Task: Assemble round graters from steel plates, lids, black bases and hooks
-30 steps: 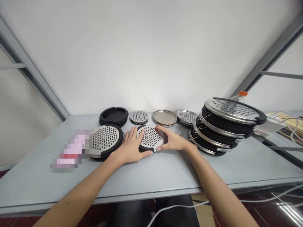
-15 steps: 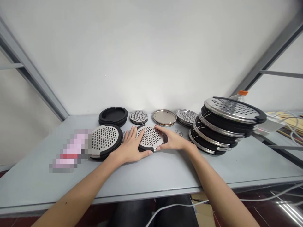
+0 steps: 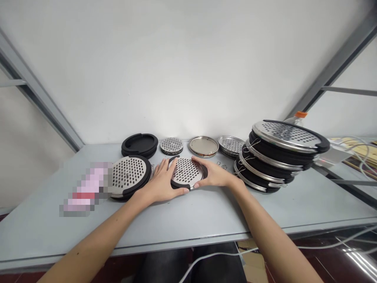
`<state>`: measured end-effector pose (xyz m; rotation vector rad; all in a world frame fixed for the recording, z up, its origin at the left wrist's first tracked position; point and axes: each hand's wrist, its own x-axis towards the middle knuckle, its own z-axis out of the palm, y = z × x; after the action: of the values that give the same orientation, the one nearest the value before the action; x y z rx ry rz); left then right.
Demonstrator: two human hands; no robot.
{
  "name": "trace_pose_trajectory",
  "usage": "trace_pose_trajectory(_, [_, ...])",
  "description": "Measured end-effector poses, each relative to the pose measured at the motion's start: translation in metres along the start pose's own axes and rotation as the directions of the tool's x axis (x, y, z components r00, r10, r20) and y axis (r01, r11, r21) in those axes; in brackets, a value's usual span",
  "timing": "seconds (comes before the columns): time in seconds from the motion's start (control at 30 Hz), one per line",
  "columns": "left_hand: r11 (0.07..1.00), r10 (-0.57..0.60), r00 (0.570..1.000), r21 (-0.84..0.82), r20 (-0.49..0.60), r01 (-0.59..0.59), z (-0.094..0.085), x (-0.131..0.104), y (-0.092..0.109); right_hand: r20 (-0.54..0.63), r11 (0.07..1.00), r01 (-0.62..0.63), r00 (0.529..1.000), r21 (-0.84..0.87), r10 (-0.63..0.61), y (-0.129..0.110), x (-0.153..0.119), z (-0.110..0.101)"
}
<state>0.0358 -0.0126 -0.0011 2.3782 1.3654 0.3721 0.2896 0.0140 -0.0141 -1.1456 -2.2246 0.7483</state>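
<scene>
In front of me on the grey table lies a round perforated metal disc (image 3: 187,172) with a black rim, perhaps a grater plate. My left hand (image 3: 163,181) lies over its left side, fingers reaching to the far rim and thumb along the near edge. Around the right side curves my right hand (image 3: 212,173), its fingertips at the far rim and its thumb at the near edge. Both hands grip the disc. Just left of my left hand is another black-rimmed perforated disc (image 3: 129,176), resting on black parts. Small wire clips (image 3: 221,165) lie beyond my right hand.
Along the wall sit black rings (image 3: 139,144), small perforated discs (image 3: 171,145), plain metal plates (image 3: 204,146) and larger perforated discs (image 3: 231,145). A tall leaning stack of finished-looking discs (image 3: 288,135) stands right, with an orange-capped bottle (image 3: 299,118) behind. A blurred pink item (image 3: 88,186) lies left.
The view has shifted very slightly. Both hands keep the same hold on the disc, with no clear movement of it on the table.
</scene>
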Motion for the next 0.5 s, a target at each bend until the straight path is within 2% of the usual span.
trace_pose_trajectory(0.17, [0.999,0.031,0.998,-0.034,-0.057,-0.033,-0.0005,0.0013,0.0005,-0.011,1.000,0.010,1.000,-0.012,-0.010,0.0013,0.0001,-0.0002])
trace_pose_trajectory(0.33, [0.998,0.003,0.999,-0.055,-0.053,-0.006,-0.0009,0.0010,0.0029,-0.031,0.999,0.045,0.999,-0.009,-0.045,0.0036,0.0011,0.0011])
trace_pose_trajectory(0.5, [0.998,0.042,0.993,-0.034,-0.108,-0.046,-0.0007,0.0012,0.0035,-0.036,0.999,0.041,0.998,0.000,-0.041,0.0050,0.0024,0.0029])
